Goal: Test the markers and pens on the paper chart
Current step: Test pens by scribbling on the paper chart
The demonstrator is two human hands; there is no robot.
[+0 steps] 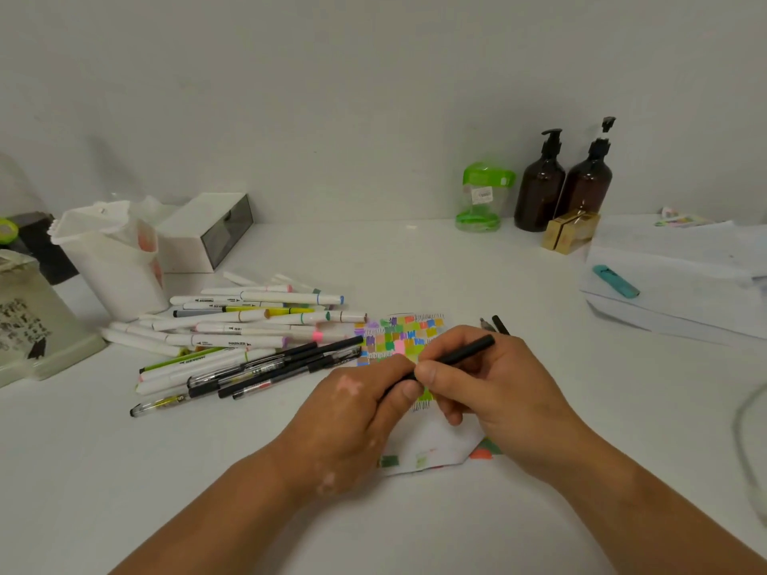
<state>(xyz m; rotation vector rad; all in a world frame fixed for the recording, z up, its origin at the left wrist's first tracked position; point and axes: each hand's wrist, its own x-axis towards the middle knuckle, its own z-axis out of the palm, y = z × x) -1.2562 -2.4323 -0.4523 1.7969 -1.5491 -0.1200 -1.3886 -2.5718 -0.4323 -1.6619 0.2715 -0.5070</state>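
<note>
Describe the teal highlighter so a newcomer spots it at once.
On the right of the table sits a stack of white paper. The teal highlighter lies alone on top, unlike the white markers and black pens heaped at left.

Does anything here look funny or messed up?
Yes. The right pump bottle has its pump head sitting high, looking detached from the neck. The paper chart has its near right corner folded over, and the markers lie in a loose heap.
</note>
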